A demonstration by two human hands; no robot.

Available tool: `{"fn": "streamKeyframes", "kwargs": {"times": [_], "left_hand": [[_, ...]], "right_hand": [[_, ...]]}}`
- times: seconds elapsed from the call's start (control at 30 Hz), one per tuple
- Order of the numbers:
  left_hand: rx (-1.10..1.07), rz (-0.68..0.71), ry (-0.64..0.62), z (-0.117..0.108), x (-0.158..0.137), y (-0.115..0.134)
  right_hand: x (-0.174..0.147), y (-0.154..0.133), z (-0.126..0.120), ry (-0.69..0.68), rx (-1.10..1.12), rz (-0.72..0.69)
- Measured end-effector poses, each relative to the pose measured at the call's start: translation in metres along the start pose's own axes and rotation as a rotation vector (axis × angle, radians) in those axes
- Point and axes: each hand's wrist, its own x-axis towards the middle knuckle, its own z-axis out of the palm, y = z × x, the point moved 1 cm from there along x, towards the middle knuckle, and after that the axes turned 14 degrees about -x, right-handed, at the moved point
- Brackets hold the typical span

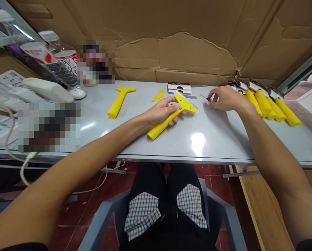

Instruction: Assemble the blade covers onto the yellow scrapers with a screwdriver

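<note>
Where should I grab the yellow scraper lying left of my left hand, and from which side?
Grip the scraper by its handle, probably from the near side: the thick, straight handle points toward you, and the wider head lies at the far end.

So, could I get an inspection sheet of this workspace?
Surface: glossy grey tabletop
Job's things: yellow T-shaped tool, held; second T-shaped tool and flat yellow piece lying beyond; yellow handles at right
Clutter: bottles and white mouse at left
Grip: left hand holds the yellow T-shaped tool; right hand pinches a thin item, partly hidden
Cables: white cable over the front edge, left
Surroundings: cardboard behind, red tiled floor below
</note>
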Motion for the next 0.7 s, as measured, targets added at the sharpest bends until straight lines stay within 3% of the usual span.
{"fn": "streamKeyframes", "kwargs": {"times": [0.2, 0.37, 0.7], "left_hand": [[-0.018, -0.006, 0.066, -0.001, 0.003, -0.001], [-0.011, -0.021, 0.106, -0.001, 0.006, -0.002], [0.026, 0.008, 0.049, -0.005, 0.006, -0.005]], "right_hand": [[-0.022, -0.037, -0.030, 0.218, 0.199, -0.150], [-0.026, -0.051, -0.028, 0.216, 0.264, -0.277], [-0.021, -0.052, -0.021, 0.221, 0.216, -0.313]]}}
